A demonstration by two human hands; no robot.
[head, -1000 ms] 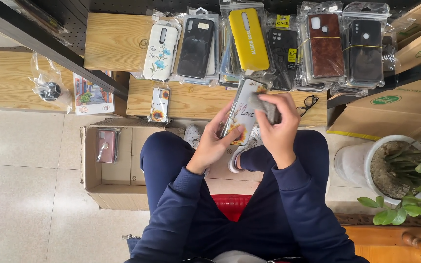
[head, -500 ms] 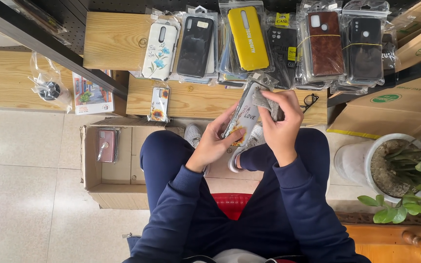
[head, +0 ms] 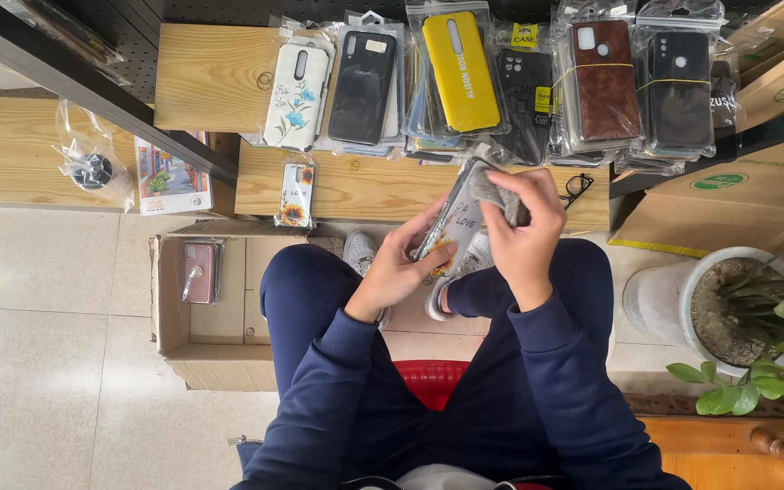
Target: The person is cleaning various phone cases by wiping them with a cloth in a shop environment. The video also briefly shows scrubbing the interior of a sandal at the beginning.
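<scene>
Pale floor tiles (head: 38,299) fill the left of the frame, and low wooden shelves (head: 365,189) run across the top, stacked with bagged phone cases — a yellow case (head: 461,71) at top centre, a black case (head: 364,75) and a white floral case (head: 298,95) to its left, a brown case (head: 604,80) to its right. A small sunflower case (head: 296,194) lies on the lower shelf, left of centre.

In the middle of the frame the left hand (head: 398,263) grips a bagged white phone case (head: 458,222) printed with sunflowers, fingers curled round its lower left edge, thumb on its face. The case is tilted, its top toward the shelves, held above the knees. The right hand (head: 524,227) is closed on a grey cloth (head: 498,195), pressing it against the upper right part of that case.

At lower left of the hands an open cardboard box (head: 229,318) sits on the floor with a pink case (head: 199,270) inside. A white plant pot (head: 664,304) stands at the right edge — green leaves spread over it. Black spectacles (head: 576,189) rest on the shelf just right of the right hand.
</scene>
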